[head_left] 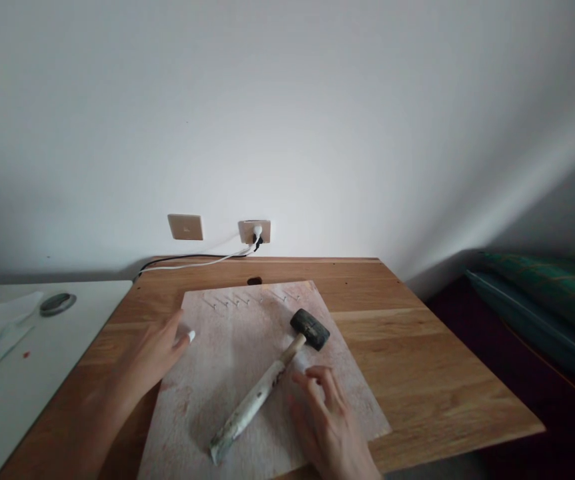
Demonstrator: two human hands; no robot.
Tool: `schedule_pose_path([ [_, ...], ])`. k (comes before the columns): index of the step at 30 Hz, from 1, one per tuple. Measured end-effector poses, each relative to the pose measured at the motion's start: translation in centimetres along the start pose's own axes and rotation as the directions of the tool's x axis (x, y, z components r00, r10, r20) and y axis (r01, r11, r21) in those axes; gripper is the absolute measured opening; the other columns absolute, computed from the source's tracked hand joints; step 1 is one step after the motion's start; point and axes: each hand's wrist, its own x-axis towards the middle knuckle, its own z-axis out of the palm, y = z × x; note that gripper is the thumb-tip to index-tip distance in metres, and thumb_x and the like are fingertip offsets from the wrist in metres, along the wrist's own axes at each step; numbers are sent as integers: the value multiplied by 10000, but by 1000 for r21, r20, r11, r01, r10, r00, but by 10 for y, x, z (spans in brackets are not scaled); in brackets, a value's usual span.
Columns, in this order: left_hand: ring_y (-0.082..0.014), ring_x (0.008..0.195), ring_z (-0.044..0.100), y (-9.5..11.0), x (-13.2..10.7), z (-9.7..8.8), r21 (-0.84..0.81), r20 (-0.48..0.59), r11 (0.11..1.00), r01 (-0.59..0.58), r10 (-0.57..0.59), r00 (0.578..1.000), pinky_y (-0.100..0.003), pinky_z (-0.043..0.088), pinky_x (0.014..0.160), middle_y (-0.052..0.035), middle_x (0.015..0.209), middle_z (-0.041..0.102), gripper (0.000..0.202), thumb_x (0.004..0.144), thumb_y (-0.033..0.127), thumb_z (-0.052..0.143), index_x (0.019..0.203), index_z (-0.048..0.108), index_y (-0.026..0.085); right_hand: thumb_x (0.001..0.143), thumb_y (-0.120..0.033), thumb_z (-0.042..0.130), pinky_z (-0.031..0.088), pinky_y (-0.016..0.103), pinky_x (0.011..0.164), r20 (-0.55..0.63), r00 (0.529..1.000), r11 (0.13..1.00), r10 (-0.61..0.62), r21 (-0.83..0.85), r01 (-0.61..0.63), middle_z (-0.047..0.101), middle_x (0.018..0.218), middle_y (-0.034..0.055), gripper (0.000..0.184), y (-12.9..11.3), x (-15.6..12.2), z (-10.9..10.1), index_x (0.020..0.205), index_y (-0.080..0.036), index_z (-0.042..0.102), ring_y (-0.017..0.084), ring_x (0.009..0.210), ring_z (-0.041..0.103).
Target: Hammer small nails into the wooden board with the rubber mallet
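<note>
A mallet (260, 393) with a black head and a worn, pale-wrapped handle lies diagonally on a whitish wooden board (207, 373). Several thin nails (237, 303) stand in a row near the board's far edge. My left hand (160, 350) is at the board's left edge, fingers and thumb apart; a small white patch shows at the thumb tip, and I cannot tell what it is. Just right of the mallet handle, my right hand (330, 413) hovers over or rests on the board. Its fingers are loosely bent and apart, with nothing visible between them.
The board lies on a wooden table (407, 353) against the wall. Cables (202, 260) run from a wall socket (255, 231) along the back edge. At left, a white tabletop (42, 393) holds a round dark object (58, 304) and papers. Folded green bedding (547, 293) is at right.
</note>
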Motion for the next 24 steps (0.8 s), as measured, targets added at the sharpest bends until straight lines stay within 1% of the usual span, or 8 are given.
schedule_pose_path([
  [1, -359, 1151, 705, 5, -3, -3, 15, 26, 1000, -1, 1, 1000, -461, 523, 996, -166, 1281, 724, 471, 949, 382, 485, 1364, 581, 180, 1031, -243, 502, 618, 441, 883, -34, 999, 998, 0, -70, -3, 675, 1163, 132, 249, 11, -6, -3, 1246, -251, 628, 290, 1063, 704],
  [4, -348, 1050, 747, 22, -7, -11, 45, 78, 999, -10, 6, 997, -439, 546, 925, -134, 1158, 781, 456, 950, 380, 502, 1365, 587, 209, 1022, -285, 548, 595, 511, 975, -34, 999, 978, -2, -208, -5, 664, 1318, 146, 305, 40, -20, -15, 1316, -239, 616, 330, 1228, 656],
  [6, -333, 1051, 752, 35, -8, -13, 35, 83, 999, -34, 31, 996, -411, 550, 916, -114, 1141, 790, 439, 938, 368, 520, 1345, 601, 225, 1029, -308, 551, 572, 510, 1036, -21, 1000, 969, 11, -247, -16, 667, 1373, 134, 329, 57, -25, -25, 1341, -234, 621, 321, 1284, 639],
  [9, -327, 1063, 748, 57, -10, -10, -16, 93, 996, -89, 90, 992, -396, 553, 899, -117, 1185, 776, 423, 929, 367, 534, 1318, 621, 226, 1044, -344, 532, 560, 483, 1070, -28, 998, 956, 51, -288, -57, 684, 1394, 115, 332, 85, -32, -42, 1332, -233, 654, 302, 1308, 638],
  [12, -315, 1016, 748, 89, -9, 2, -99, 108, 982, -158, 168, 980, -393, 546, 867, -138, 1170, 766, 428, 933, 332, 526, 1331, 605, 197, 1055, -388, 493, 557, 484, 1082, -62, 995, 941, 75, -325, -91, 693, 1400, 110, 355, 122, -44, -59, 1304, -231, 693, 304, 1304, 651],
  [16, -276, 860, 735, 141, 1, 26, -195, 80, 953, -233, 253, 964, -354, 523, 771, -100, 938, 756, 394, 914, 263, 540, 1297, 597, 187, 1071, -406, 416, 554, 491, 1088, -121, 988, 913, 99, -383, -138, 712, 1381, 107, 411, 180, -67, -84, 1296, -221, 706, 304, 1303, 659],
  [21, -269, 838, 711, 206, 22, 49, -306, 30, 895, -323, 348, 937, -354, 501, 776, -80, 851, 723, 301, 880, 211, 597, 1181, 617, 195, 1057, -443, 366, 567, 509, 1065, -224, 965, 859, 140, -457, -231, 737, 1335, 120, 473, 247, -95, -116, 1264, -196, 713, 323, 1275, 678],
  [24, -276, 843, 720, 242, 35, 56, -366, 75, 867, -338, 389, 918, -355, 500, 779, -90, 834, 729, 255, 896, 238, 612, 1145, 629, 183, 1022, -460, 385, 577, 498, 1044, -279, 945, 838, 172, -463, -289, 760, 1282, 134, 487, 276, -101, -134, 1225, -183, 730, 330, 1246, 695],
])
